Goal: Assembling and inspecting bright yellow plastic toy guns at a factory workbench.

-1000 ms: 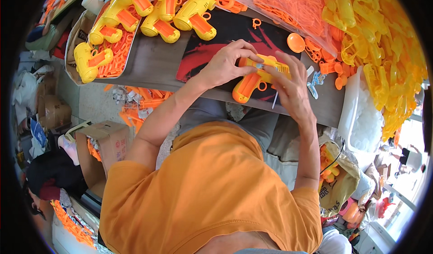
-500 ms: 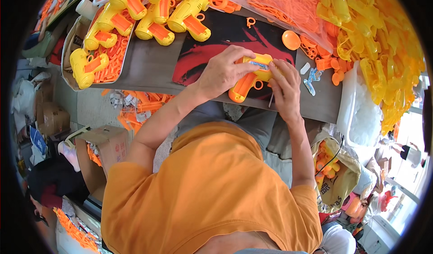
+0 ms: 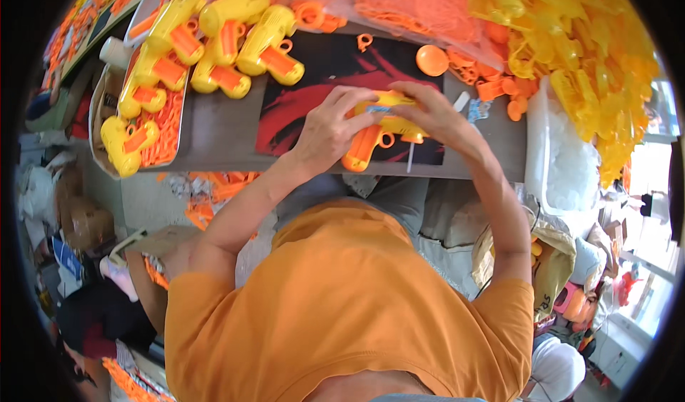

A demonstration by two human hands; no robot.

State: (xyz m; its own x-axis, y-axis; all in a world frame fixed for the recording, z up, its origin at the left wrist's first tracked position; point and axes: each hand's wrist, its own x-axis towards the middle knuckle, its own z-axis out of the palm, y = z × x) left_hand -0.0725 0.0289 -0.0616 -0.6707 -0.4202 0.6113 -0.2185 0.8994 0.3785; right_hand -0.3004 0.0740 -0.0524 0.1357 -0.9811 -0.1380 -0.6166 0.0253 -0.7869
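A yellow toy gun (image 3: 402, 127) with an orange handle and a ring-shaped trigger lies over the front part of a black and red mat (image 3: 285, 120). My left hand (image 3: 327, 127) grips its rear end, thumb and fingertips on the upper side. From the right, my right hand (image 3: 435, 113) reaches over the body, its fingers bent against the top. Between my fingertips a small blue and white sticker (image 3: 378, 109) shows on the yellow side. Below the gun's front a thin white stick (image 3: 410, 158) points toward me.
Several finished-looking yellow toy guns (image 3: 267, 45) lie at the far left, some on a box of orange parts (image 3: 165, 141). An orange disc (image 3: 432, 61) and a sticker scrap (image 3: 478, 109) lie to the right. Yellow shells (image 3: 571, 66) are heaped beside a white tub (image 3: 540, 138).
My right hand has moved from the gun's near right side up over its top, elbow swinging outward. My left hand still holds the rear. The whole view has shifted slightly.
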